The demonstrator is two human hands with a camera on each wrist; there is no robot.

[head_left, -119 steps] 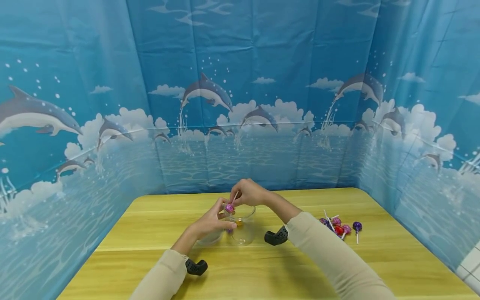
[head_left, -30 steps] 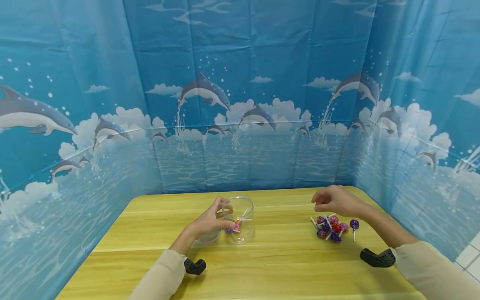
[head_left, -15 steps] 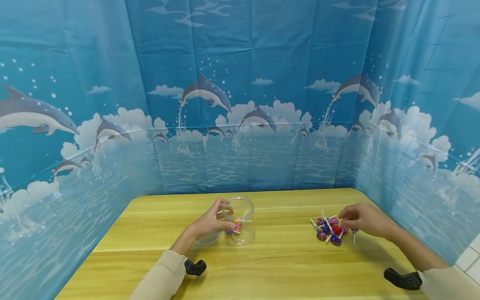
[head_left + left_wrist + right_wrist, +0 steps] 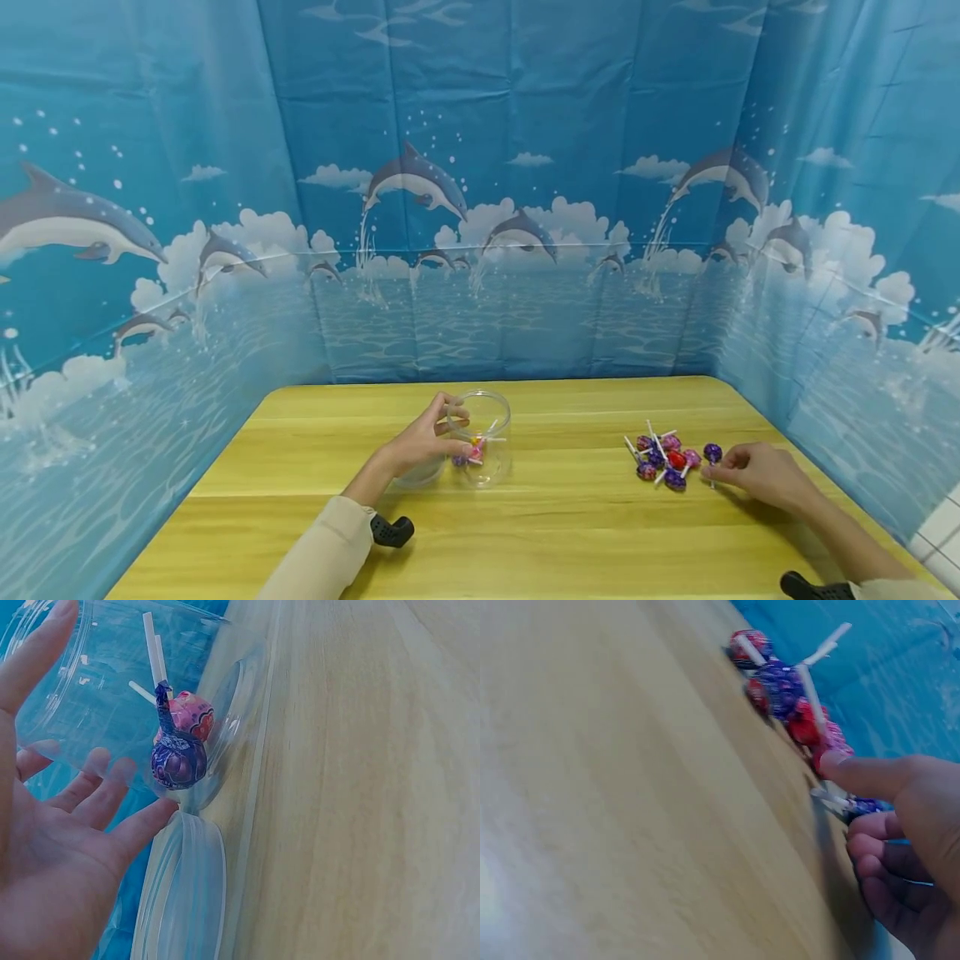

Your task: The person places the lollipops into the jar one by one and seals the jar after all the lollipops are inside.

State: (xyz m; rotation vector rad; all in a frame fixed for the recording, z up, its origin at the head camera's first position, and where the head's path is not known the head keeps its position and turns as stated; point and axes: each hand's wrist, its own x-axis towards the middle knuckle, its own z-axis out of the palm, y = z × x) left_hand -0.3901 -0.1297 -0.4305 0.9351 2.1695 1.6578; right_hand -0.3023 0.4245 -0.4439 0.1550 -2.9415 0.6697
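Observation:
My left hand (image 4: pixel 416 442) holds a clear plastic jar (image 4: pixel 491 467) on the table, thumb and fingers on either side of its wall. Inside the jar, the left wrist view shows a purple-wrapped lollipop (image 4: pixel 178 761) and a pink one (image 4: pixel 193 714). At the right, my right hand (image 4: pixel 772 477) is low over the table beside a single purple lollipop (image 4: pixel 712 452). Its thumb and fingers are apart around the lollipop's white stick (image 4: pixel 829 799); no grip shows.
Several wrapped lollipops, among them a red one (image 4: pixel 677 459), lie in a pile left of my right hand. A clear round lid (image 4: pixel 196 889) lies beside the jar. The yellow wooden table (image 4: pixel 480 550) backs onto a dolphin-print curtain (image 4: pixel 465 317).
My right hand went from placing a pink lollipop at the jar to the pile, then down and right to the lone purple lollipop. The left hand has stayed on the jar.

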